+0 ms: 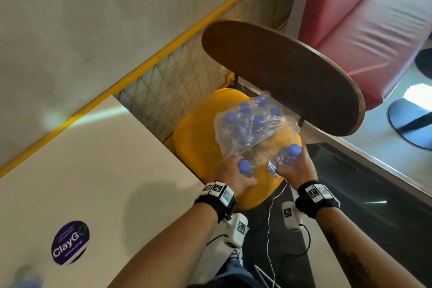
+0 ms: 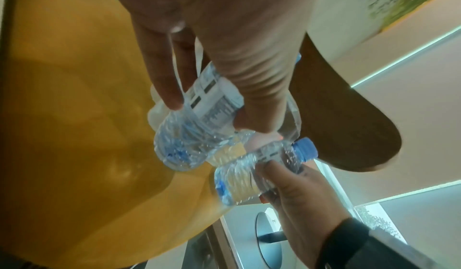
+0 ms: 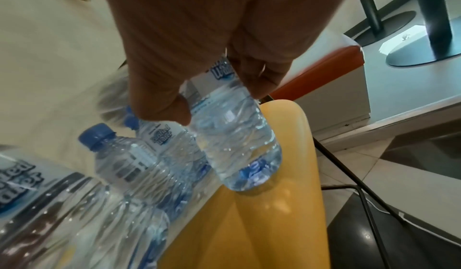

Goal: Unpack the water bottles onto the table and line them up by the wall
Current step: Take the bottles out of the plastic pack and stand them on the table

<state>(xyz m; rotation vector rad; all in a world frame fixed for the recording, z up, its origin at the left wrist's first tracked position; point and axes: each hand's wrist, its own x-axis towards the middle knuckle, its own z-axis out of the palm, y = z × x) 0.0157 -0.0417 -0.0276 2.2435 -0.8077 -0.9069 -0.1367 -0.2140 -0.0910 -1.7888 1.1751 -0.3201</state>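
A torn clear plastic pack (image 1: 254, 124) of several small blue-capped water bottles lies on the yellow chair seat (image 1: 196, 138). My left hand (image 1: 231, 175) grips one bottle (image 1: 245, 167) at the pack's near edge; the left wrist view shows its fingers (image 2: 164, 87) wrapped round that bottle (image 2: 199, 123). My right hand (image 1: 295, 166) grips a second bottle (image 1: 288, 154) just right of it, and in the right wrist view that bottle (image 3: 234, 135) hangs above the seat. The white table (image 1: 93, 170) lies to the left, along the wall (image 1: 81, 18).
A purple round sticker (image 1: 70, 242) sits on the table's near part. A yellow railing (image 1: 163, 47) runs between table and wall. The chair's dark wooden backrest (image 1: 285, 72) rises behind the pack. A red bench (image 1: 374, 18) stands at far right. White cables (image 1: 271, 217) hang below the hands.
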